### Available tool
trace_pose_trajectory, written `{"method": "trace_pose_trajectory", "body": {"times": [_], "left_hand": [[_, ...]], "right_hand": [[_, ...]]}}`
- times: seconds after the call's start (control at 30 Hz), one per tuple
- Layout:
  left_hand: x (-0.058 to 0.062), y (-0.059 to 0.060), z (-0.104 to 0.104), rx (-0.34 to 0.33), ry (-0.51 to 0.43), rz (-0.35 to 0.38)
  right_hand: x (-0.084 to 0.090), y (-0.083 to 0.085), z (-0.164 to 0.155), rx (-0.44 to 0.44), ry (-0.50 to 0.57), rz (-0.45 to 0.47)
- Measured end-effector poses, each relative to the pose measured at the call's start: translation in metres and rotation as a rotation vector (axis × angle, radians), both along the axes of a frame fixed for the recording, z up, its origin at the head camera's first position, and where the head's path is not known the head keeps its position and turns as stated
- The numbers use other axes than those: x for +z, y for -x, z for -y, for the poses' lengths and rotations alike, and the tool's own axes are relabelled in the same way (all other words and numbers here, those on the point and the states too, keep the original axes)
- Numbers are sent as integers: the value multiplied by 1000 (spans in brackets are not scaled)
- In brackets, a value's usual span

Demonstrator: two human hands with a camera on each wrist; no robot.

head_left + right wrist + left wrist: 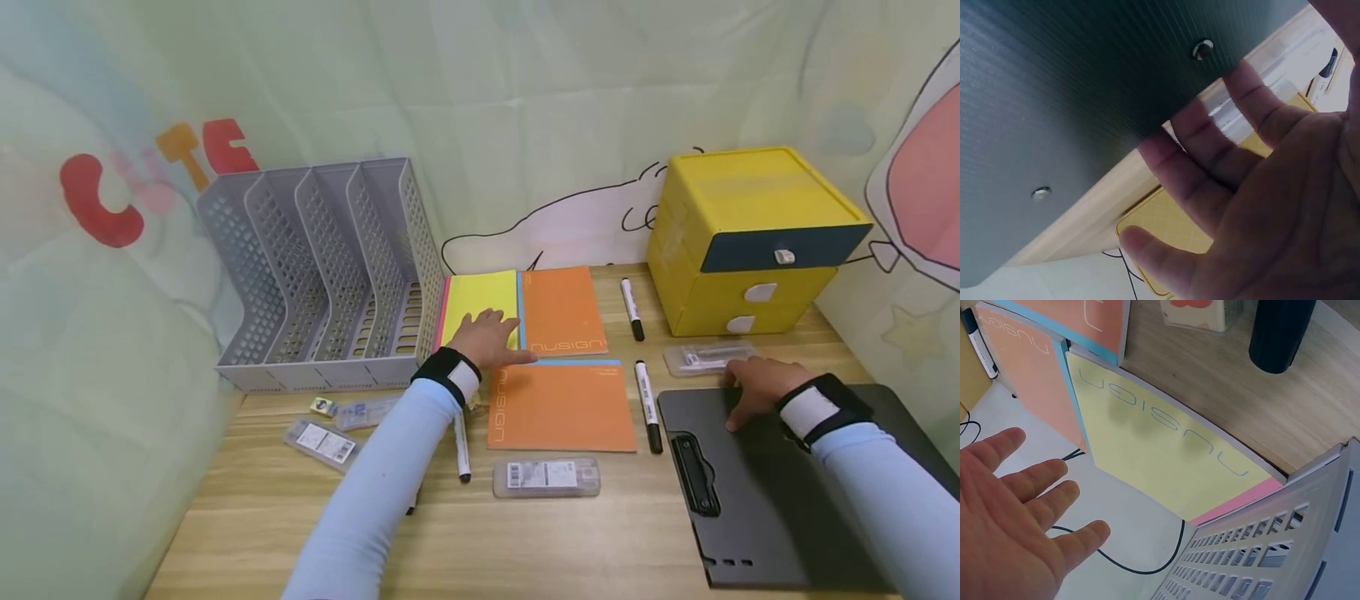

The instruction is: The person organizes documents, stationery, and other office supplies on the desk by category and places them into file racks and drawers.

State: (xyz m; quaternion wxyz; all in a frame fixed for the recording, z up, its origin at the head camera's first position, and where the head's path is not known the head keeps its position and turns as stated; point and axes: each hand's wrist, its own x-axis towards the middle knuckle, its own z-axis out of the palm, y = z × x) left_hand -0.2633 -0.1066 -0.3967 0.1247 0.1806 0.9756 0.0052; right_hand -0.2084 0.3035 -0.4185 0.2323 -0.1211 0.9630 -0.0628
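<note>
Head view: left hand flat, fingers straight, over the yellow notebook, apparently resting on its near edge, likely to pin or slide it. Just right of that hand, an orange notebook; a second orange notebook nearer the body. Left of the hand, grey file rack, slots showing nothing inside. Right hand palm down, fingers relaxed, on the far edge of the black clipboard, gripping nothing, probably steadying it. Beyond that hand, clear plastic case and yellow drawer box, drawers closed, contents hidden. Between the hands, two markers. More clear cases and a third marker on the worktop near the left forearm.

Left wrist view: left hand open, fingers spread, not touching here. Yellow notebook just past the fingertips, pink edge against the file rack.

Right wrist view: right hand open, fingers straight, tips at the clipboard edge. Drawer box behind.
</note>
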Motion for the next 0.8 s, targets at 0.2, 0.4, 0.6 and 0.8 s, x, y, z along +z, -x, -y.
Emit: {"method": "trace_pose_trajectory", "body": {"times": [0.2, 0.4, 0.6, 0.8], "left_hand": [[-1, 0, 3, 4, -8, 6], [0, -3, 5, 5, -7, -2], [3, -5, 7, 4, -8, 1], [3, -6, 7, 6, -14, 2]], "right_hand": [[-3, 2, 0, 27, 36, 30], [-4, 6, -3, 30, 69, 54], [-3, 8, -5, 7, 100, 85], [1, 11, -6, 30, 118, 91]]}}
